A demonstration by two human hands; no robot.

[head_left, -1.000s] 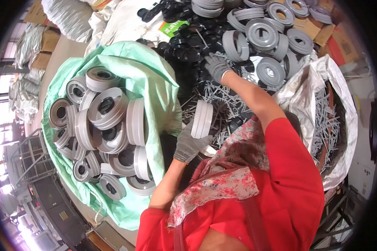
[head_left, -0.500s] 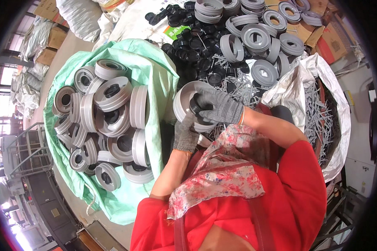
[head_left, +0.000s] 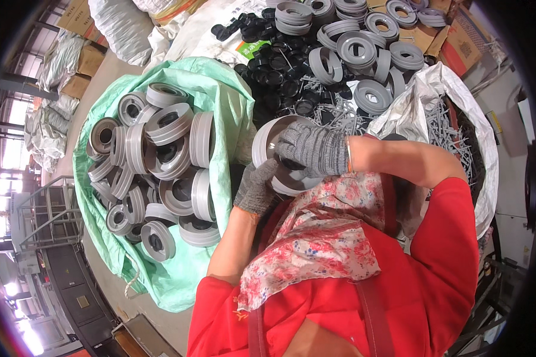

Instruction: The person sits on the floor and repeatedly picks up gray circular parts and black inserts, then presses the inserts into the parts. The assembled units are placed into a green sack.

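fingers: both hands wear grey knit gloves; right hand [head_left: 313,150] lies flat across the face of a grey plastic reel [head_left: 280,156], fingers pressed together and curled over its rim; left hand [head_left: 255,188] cups the reel from below, fingers closed against its lower edge
reel: held between the two hands at chest height, tilted on edge, its open face toward the right palm, just above a flowered scarf [head_left: 318,238]
green sack [head_left: 220,89]: open on the person's left, just beside the left hand, filled with grey reels [head_left: 167,157] lying at all angles
black rings [head_left: 274,77]: heaped beyond the hands, between the green sack and a white sack [head_left: 441,95]
loose grey reels [head_left: 354,47]: piled farther back, past the black rings
white sack: on the person's right, holding thin grey plastic sticks [head_left: 449,128]
clothing: red shirt [head_left: 423,285], bare forearms, thin bangle at the right wrist
surroundings: cardboard boxes [head_left: 80,77] and filled bags at the far left
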